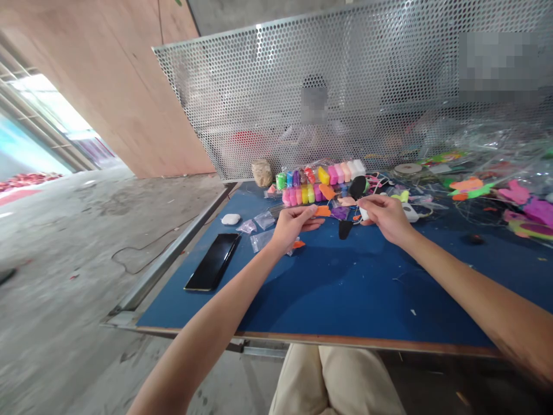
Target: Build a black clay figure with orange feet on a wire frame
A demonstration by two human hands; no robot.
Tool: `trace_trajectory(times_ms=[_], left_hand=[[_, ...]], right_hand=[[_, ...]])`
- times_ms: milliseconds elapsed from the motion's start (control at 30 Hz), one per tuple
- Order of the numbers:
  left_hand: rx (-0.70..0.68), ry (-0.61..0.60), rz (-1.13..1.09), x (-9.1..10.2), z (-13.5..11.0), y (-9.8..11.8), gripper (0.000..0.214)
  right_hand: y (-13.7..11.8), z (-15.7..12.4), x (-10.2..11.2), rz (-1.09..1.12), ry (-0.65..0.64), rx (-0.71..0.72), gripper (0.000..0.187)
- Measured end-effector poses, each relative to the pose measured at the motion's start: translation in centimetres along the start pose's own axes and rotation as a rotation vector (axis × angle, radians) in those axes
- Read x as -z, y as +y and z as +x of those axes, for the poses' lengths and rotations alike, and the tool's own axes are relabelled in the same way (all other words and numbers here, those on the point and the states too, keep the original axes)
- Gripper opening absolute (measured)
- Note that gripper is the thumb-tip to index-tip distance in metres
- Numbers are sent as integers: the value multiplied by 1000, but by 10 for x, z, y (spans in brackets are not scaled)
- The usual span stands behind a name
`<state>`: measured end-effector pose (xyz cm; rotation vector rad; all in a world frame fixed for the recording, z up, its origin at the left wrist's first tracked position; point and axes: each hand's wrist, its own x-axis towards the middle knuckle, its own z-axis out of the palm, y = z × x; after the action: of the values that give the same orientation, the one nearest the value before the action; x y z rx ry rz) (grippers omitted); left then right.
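My left hand (296,226) is raised over the blue table with thumb and fingertips pinched together. An orange flat piece (322,211) shows right at those fingertips; whether it is held or lies behind them I cannot tell. Facing it, my right hand (386,216) also pinches, and what sits between its fingertips is too small to make out. Between the hands lie a purple piece (340,212) and a black flat piece (345,229). A black oval piece (358,187) is just above my right fingertips. Beneath my left wrist, an orange piece (298,245) lies by a clear bag.
Bright clay packs (305,195) and a stone (261,172) stand along a perforated metal panel (259,75). At left are a black phone (212,262), a white earbud case (230,219) and small clear bags (264,219). Colourful foam shapes (470,187) and plastic wrap crowd the right.
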<state>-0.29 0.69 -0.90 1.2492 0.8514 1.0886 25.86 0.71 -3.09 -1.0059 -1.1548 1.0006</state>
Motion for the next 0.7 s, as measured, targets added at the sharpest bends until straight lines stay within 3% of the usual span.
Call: trace_trajectory(times_ms=[233,567,700], left_hand=[[89,-63,-194,-3,-3,8,22],[-124,78,153,-5,0,-4,34],[-131,74,222,-7,-2,-3,44]], right_hand=[[4,3,3,-16,12,7,34],[0,-3,-3,-31,11,34,33],[-2,-1,-2,-51,16,32,34]])
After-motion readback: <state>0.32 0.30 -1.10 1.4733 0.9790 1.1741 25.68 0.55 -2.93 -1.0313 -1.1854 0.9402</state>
